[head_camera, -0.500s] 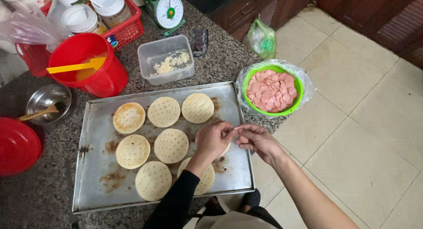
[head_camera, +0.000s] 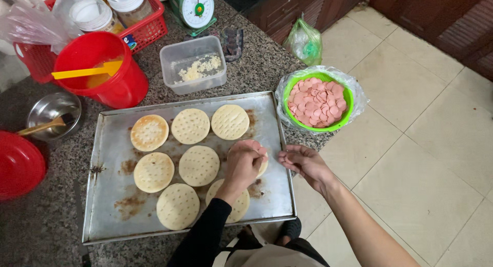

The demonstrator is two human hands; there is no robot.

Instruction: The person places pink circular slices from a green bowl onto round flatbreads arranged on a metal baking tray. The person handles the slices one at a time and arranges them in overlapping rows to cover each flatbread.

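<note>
A worn metal baking tray (head_camera: 109, 197) lies on the granite counter and carries several round, pricked pale bases (head_camera: 190, 126). My left hand (head_camera: 245, 161), in a black sleeve, is over the tray's right side. Its fingers are closed on one base (head_camera: 263, 167), which is mostly hidden beneath them. My right hand (head_camera: 304, 163), on a bare arm, hovers at the tray's right edge with its fingertips pinched together. Nothing shows between them. Just beyond the tray's far right corner stands a green bowl (head_camera: 349, 98), lined with plastic and full of pink sausage slices (head_camera: 318, 101).
Behind the tray stand a clear tub of crumbled cheese (head_camera: 194, 67), a red bucket (head_camera: 110, 87) with a yellow spatula (head_camera: 84, 71), a green kitchen scale (head_camera: 195, 7) and a red basket of jars (head_camera: 149, 28). A steel bowl (head_camera: 51, 112) and a red lid (head_camera: 18, 164) sit left. Tiled floor lies right.
My hands, which touched over the tray's right side, have drawn slightly apart. The left hand now rests on the base and the right has shifted toward the tray's edge.
</note>
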